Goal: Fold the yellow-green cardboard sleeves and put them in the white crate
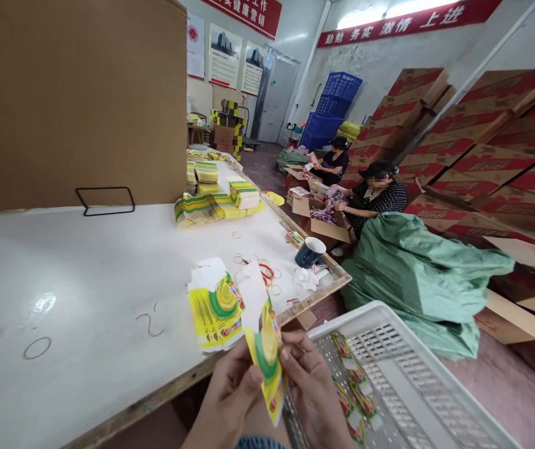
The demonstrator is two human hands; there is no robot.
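Note:
A yellow and green printed carton (pixel 267 358) is between my two hands above the table's near edge, its long white flap pointing up. My left hand (pixel 227 393) pinches the carton's left side with thumb and fingers. On the opposite side, my right hand (pixel 312 386) grips the right edge, thumb against the printed face. Just beyond them on the table lies a fanned pile of matching flat cartons (pixel 216 315) with white flaps. To the right of my right hand is a white plastic crate (pixel 380 307), where several small green and yellow cartons (pixel 363 399) lie.
The white table (pixel 94 268) holds bundled cartons (pixel 202 209), a dark mug (pixel 310 251), rubber bands (pixel 267 273) and a black wire stand (pixel 105 201). A large cardboard sheet (pixel 75 106) stands behind. Right: a green sack (pixel 417 274), two seated people and stacked boxes (pixel 464 143).

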